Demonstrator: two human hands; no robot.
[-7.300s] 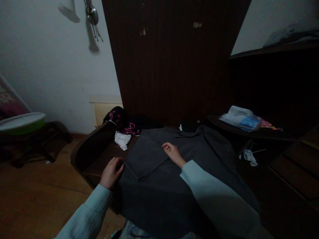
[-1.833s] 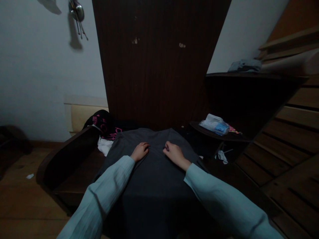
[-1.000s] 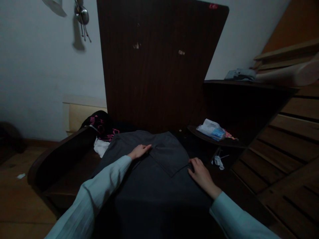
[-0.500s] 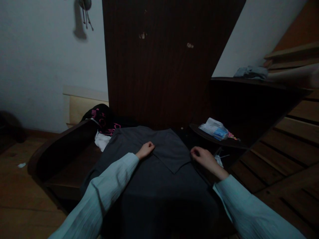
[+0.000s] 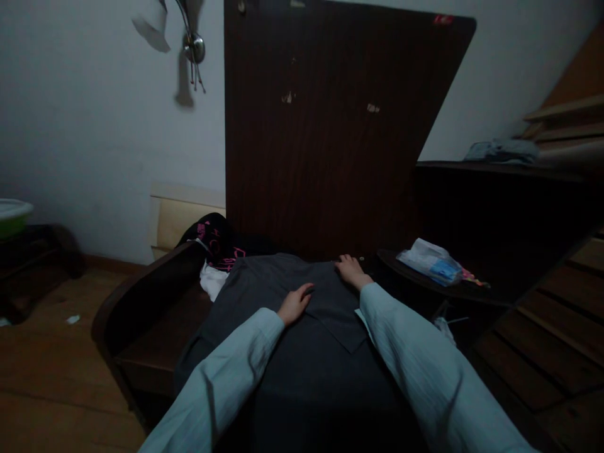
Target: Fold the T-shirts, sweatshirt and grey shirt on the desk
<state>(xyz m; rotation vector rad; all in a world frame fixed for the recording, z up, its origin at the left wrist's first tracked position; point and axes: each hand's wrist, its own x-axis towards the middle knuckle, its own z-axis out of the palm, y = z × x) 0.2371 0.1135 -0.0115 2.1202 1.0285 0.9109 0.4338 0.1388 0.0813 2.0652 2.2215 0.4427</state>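
Note:
A dark grey garment (image 5: 283,352) lies spread over a dark wooden surface, with a pointed flap of its cloth folded down on the right. My left hand (image 5: 295,304) rests on the middle of the garment, beside the flap's upper left part, fingers loosely extended. At the garment's far right corner, my right hand (image 5: 352,270) lies on the cloth with its fingers spread. Neither hand shows a grip on the fabric. The near part of the garment is in deep shadow.
A tall dark wooden panel (image 5: 321,157) stands behind the garment. To the left are black cloth with pink lettering (image 5: 212,236), white cloth (image 5: 212,281) and a curved wooden armrest (image 5: 141,289). A plastic packet (image 5: 431,261) sits on a shelf at right.
My right hand has moved from the flap's right corner to the garment's far edge and its fingers have spread. My left hand's fingers have loosened. The camera view has shifted.

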